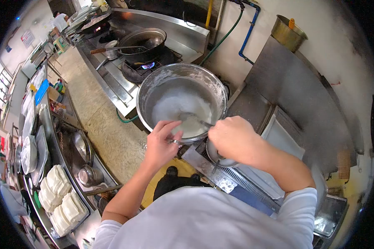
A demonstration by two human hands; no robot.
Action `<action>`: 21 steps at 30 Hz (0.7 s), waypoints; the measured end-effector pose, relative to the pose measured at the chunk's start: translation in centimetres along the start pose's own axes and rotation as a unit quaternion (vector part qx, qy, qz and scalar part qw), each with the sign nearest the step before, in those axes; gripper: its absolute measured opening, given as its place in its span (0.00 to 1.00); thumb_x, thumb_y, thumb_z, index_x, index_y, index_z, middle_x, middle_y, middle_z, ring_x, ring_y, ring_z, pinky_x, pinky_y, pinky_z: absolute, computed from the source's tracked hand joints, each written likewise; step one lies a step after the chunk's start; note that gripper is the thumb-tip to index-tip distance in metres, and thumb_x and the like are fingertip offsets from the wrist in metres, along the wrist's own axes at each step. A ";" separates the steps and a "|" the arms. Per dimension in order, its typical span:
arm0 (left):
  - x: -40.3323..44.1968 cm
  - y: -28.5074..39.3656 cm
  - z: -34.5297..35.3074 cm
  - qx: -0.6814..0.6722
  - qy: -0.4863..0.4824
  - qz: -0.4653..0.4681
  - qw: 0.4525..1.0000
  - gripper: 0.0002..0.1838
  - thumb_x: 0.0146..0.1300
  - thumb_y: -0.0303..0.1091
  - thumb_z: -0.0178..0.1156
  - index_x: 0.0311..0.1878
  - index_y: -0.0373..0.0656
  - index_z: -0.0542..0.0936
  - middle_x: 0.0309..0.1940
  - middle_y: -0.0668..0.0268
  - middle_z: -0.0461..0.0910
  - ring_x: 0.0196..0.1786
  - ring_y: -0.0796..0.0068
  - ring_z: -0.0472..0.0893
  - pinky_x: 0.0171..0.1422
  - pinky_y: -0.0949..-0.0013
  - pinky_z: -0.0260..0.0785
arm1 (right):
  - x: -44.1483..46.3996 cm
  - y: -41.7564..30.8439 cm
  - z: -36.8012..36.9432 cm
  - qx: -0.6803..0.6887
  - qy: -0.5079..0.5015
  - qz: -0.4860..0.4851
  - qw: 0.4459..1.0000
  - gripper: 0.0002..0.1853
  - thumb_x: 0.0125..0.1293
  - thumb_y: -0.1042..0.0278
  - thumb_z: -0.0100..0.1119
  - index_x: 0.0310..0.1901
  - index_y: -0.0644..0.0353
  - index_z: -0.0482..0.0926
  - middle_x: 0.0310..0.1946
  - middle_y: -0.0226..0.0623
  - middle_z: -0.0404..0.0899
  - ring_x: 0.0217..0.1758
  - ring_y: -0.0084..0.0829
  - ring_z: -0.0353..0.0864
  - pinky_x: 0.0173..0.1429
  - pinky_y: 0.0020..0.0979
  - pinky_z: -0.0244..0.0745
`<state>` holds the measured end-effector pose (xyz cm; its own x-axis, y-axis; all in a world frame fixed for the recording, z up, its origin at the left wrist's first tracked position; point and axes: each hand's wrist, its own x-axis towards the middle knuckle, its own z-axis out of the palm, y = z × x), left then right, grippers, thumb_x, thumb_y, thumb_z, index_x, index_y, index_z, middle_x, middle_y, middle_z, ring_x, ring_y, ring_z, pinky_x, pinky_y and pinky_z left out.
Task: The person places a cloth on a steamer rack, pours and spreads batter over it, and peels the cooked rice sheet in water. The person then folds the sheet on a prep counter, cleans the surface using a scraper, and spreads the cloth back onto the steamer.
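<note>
Stainless steel runs the length of the kitchen's cooking range [112,81], with a broad metal panel [295,79] rising on the opposite side of a person in a white shirt [203,220]. Directly in front of the person, a wide metal bowl [215,89] sits beside the range, its inner wall streaked with pale residue and its lower part filled with cloudy white liquid [180,103]. Beyond it, a dark wok [162,37] rests over a burner, a wooden-handled utensil [99,50] lying across its rim. Off to the person's left, a tray [86,215] carries soft-looking white pieces [68,203] in two groups, while a brass-toned bucket [283,35] stands atop the steel panel. Over the bowl's near side, the right hand [232,135] closes its fingers around the handle of a metal utensil [203,123], whose far end dips into the liquid. The left hand [160,143] hovers by the near rim, fingers apart and curved, thumb separated from them; whether it touches the rim cannot be told. Blue flame [147,65] glows beneath the wok.
</note>
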<state>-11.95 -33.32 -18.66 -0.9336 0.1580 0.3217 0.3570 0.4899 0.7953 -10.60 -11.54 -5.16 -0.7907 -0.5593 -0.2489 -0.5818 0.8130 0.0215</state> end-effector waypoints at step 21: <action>18.3 -12.5 -1.7 0.195 -0.019 0.115 0.974 0.10 0.57 0.37 0.75 0.39 0.43 0.91 0.62 0.53 0.83 0.63 0.51 0.81 0.71 0.54 0.71 | -1.6 4.3 27.4 0.363 0.117 0.489 0.785 0.16 0.64 0.60 0.66 0.46 0.64 0.87 0.43 0.57 0.87 0.46 0.54 0.88 0.53 0.49 0.82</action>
<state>-33.44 -37.95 -21.82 -0.8334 0.3301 0.4433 0.5245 0.7253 0.4459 -6.64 -2.68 -31.23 -0.8543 0.4438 -0.2705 0.5191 0.7025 -0.4868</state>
